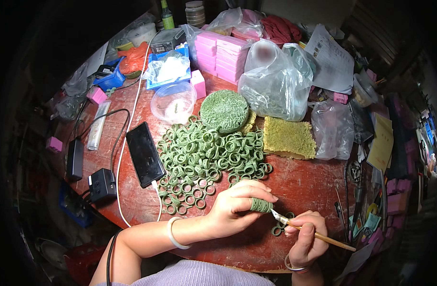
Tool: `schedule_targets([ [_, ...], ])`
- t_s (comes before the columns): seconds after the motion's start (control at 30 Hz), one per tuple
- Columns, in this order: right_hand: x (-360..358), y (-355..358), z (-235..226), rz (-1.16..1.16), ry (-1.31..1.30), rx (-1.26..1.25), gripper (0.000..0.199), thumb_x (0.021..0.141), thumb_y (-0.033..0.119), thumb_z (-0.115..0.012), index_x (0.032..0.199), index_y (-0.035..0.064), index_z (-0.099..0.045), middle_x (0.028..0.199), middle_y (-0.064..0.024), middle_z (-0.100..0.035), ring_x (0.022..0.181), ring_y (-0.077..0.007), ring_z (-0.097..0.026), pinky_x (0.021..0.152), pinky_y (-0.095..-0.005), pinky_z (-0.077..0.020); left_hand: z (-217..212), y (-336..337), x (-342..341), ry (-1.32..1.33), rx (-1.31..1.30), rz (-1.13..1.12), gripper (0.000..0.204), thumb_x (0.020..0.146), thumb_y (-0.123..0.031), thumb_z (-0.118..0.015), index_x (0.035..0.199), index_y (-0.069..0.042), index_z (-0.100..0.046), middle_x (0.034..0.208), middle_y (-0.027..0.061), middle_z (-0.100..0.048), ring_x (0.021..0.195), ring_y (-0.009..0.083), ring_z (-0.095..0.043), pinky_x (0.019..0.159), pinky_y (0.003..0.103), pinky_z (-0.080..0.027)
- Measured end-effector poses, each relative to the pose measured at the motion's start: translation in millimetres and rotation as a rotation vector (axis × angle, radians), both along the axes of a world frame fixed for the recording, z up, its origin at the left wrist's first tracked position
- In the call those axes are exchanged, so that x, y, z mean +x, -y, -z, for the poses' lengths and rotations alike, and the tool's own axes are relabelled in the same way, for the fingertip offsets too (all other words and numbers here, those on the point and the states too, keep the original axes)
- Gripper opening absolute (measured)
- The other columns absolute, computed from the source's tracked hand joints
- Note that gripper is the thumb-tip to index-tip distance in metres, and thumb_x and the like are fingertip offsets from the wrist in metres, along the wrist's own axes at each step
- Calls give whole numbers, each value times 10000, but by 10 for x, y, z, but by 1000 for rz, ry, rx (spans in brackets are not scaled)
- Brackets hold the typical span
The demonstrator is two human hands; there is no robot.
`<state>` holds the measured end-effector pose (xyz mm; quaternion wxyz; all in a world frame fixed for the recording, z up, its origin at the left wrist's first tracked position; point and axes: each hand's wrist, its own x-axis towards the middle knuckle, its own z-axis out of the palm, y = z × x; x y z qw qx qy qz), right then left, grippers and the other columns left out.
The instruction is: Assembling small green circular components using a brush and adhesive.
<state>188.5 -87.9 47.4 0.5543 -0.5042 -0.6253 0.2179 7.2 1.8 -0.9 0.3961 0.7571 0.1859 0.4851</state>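
My left hand (pixel 230 209) is closed around a carved green ring piece (pixel 261 205), as wide as several of the loose rings side by side. In my right hand (pixel 308 236) is a slim wooden-handled craft tool (pixel 336 242), held like a pen. Its pointed metal tip (pixel 278 217) meets the right edge of the green piece, or nearly so; I cannot tell if they touch. A few green rings (pixel 277 231) lie on the table beside my right fingers. Beyond my left hand spreads a large heap of similar green rings (pixel 204 152).
A round green textured pad (pixel 224 111) sits behind the heap, with a yellow sponge (pixel 290 138) to its right. A black phone (pixel 145 155) with a white cable lies left. Pink boxes (pixel 221 52), a clear plastic bag (pixel 275 90) and a clear tub (pixel 173 102) stand farther back.
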Motion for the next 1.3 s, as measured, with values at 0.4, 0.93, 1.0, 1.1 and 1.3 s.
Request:
schedule_targets([
  [0.4, -46, -37, 6, 31, -31, 73, 265, 1022, 175, -412, 893, -24, -530, 729, -91, -528, 597, -134, -478, 532, -242, -389, 32, 0, -12, 24, -121, 48, 266, 728, 83, -734, 969, -30, -734, 1094, 95, -702, 1068, 290, -646, 963, 421, -506],
  [0.93, -29, -64, 15, 156, 38, 93, 261, 1035, 175, -396, 916, -16, -528, 750, -85, -507, 635, -116, -461, 526, -225, -375, 55, 5, 19, 33, -230, 56, 170, 813, -26, -761, 981, -24, -735, 1071, 66, -688, 1020, 228, -646, 922, 343, -503],
  [1.0, -22, -70, -3, 154, -73, 41, 255, 1034, 168, -387, 913, -11, -522, 750, -80, -497, 629, -110, -448, 519, -222, -366, 24, 36, -6, 13, -333, 76, 170, 818, -36, -766, 984, -22, -732, 1055, 67, -688, 1000, 213, -646, 903, 334, -505],
  [1.1, -33, -66, -10, 106, -86, 2, 241, 1021, 170, -398, 911, -7, -520, 766, -86, -507, 637, -112, -460, 523, -216, -370, 16, 43, -14, -9, -457, 90, 168, 830, -53, -771, 989, -19, -728, 1021, 66, -688, 963, 183, -645, 870, 318, -507],
  [1.3, 48, -23, 40, -24, 46, -4, 109, 925, 61, -518, 957, -13, -592, 806, -121, -586, 667, -215, -582, 603, -310, -475, 27, 40, -13, -1, -499, 73, 154, 844, -54, -764, 990, -24, -725, 986, 61, -688, 935, 157, -639, 844, 303, -508],
])
